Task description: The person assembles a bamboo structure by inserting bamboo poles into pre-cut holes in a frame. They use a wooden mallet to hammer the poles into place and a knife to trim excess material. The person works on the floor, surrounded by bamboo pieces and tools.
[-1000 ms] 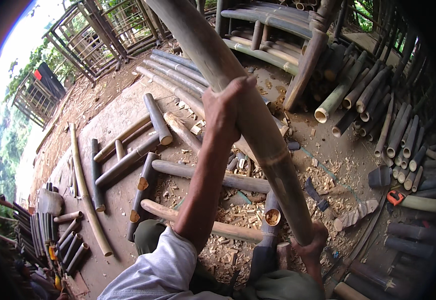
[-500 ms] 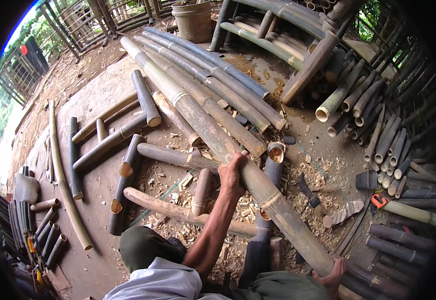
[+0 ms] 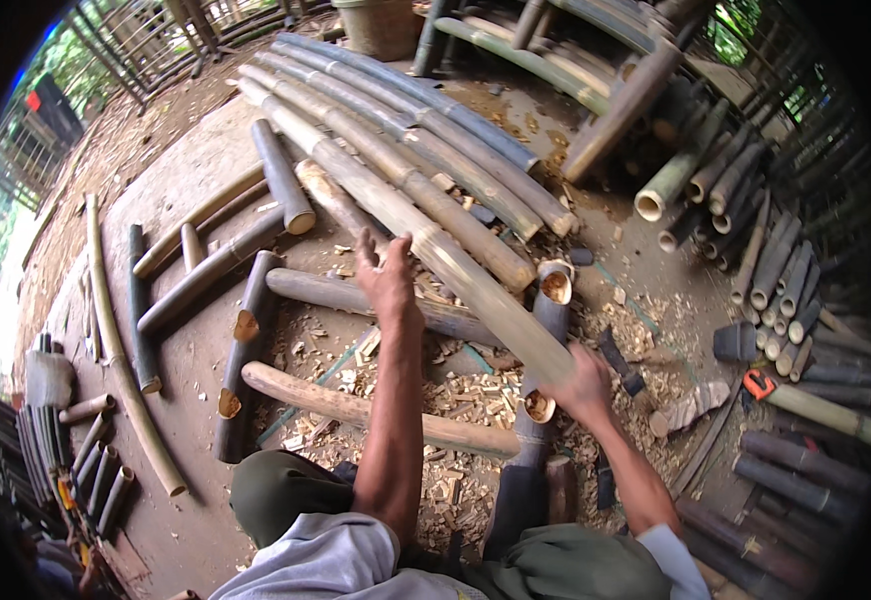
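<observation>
A long bamboo pole (image 3: 476, 285) slants from the far left toward my lap, beside other poles. My right hand (image 3: 580, 385), slightly blurred, is closed around its near end. My left hand (image 3: 388, 278) is off the pole, just left of it, with fingers spread and nothing held. Below lies a bamboo frame: a notched post (image 3: 246, 325) on the left, another notched post (image 3: 550, 325) under the pole near my right hand, and two crossbars, the upper (image 3: 331, 292) and the lower (image 3: 356, 407). My left forearm crosses in front of both crossbars.
Wood chips (image 3: 456, 480) litter the ground. A dark blade-like tool (image 3: 613, 352) lies to the right, near an orange-handled tool (image 3: 758, 384). Cut bamboo is stacked along the right side. A bamboo bench (image 3: 626, 110) and a bucket (image 3: 376, 28) stand at the back.
My left hand has let go of the pole and opened to its left. My right hand has come forward from beside my lap, and the pole's near end now lies farther away from me.
</observation>
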`<action>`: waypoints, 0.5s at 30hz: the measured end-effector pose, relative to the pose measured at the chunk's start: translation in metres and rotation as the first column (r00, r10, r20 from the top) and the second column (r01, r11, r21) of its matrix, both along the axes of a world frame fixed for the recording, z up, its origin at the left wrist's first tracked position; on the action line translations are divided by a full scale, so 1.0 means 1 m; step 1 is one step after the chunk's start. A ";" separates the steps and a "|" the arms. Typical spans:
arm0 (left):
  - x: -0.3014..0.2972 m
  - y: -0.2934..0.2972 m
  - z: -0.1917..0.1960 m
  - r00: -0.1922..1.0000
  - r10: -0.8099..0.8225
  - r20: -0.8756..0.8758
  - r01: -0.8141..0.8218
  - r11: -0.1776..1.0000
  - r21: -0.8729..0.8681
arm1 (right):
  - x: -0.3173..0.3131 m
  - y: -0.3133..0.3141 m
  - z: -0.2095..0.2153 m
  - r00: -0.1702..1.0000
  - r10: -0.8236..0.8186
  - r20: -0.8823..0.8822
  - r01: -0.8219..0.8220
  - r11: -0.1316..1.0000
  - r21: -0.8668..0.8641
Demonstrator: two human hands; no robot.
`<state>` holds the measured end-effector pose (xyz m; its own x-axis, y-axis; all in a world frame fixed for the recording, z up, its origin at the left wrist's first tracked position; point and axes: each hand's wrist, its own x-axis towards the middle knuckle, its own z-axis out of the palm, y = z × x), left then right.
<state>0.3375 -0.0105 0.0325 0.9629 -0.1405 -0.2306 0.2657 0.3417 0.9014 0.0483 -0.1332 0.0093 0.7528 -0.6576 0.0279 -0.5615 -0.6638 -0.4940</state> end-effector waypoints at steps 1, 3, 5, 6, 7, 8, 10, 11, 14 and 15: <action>-0.001 0.004 -0.009 1.000 -0.003 -0.001 0.003 1.000 -0.006 | 0.032 -0.007 -0.009 1.000 0.000 -0.007 0.000 1.000 -0.013; -0.007 0.006 -0.015 1.000 -0.002 -0.029 0.001 1.000 -0.019 | 0.083 -0.031 -0.007 0.999 0.026 -0.039 -0.018 0.983 0.183; -0.014 0.010 0.002 0.999 -0.008 0.050 0.007 1.000 0.024 | 0.116 -0.048 0.014 0.990 0.003 0.141 -0.040 0.965 0.259; -0.013 0.011 0.003 0.990 -0.007 0.138 0.004 1.000 0.027 | 0.124 -0.052 0.022 0.961 0.021 0.275 -0.078 0.977 0.199; -0.014 0.014 0.005 0.989 -0.113 0.094 0.111 0.993 0.028 | 0.126 -0.044 0.042 0.942 0.087 0.324 -0.151 0.973 0.177; -0.020 0.012 0.007 0.974 -0.220 0.049 0.220 0.975 0.022 | 0.124 -0.039 0.064 0.917 0.150 0.369 -0.218 0.964 0.151; -0.059 -0.002 0.009 0.854 -0.500 -0.145 0.441 0.842 -0.311 | 0.109 -0.017 0.094 0.858 0.286 0.427 -0.354 0.931 0.088; -0.094 -0.017 0.009 0.736 -0.649 -0.193 0.501 0.714 -0.490 | 0.094 -0.007 0.089 0.831 0.363 0.422 -0.406 0.914 0.015; -0.179 -0.030 -0.044 0.830 -0.548 -0.105 0.370 0.682 -0.631 | 0.071 0.057 0.078 0.820 0.483 0.309 -0.498 0.867 -0.033; -0.197 -0.026 -0.055 0.817 -0.560 -0.137 0.343 0.663 -0.666 | 0.055 0.070 0.079 0.840 0.490 0.233 -0.495 0.868 -0.039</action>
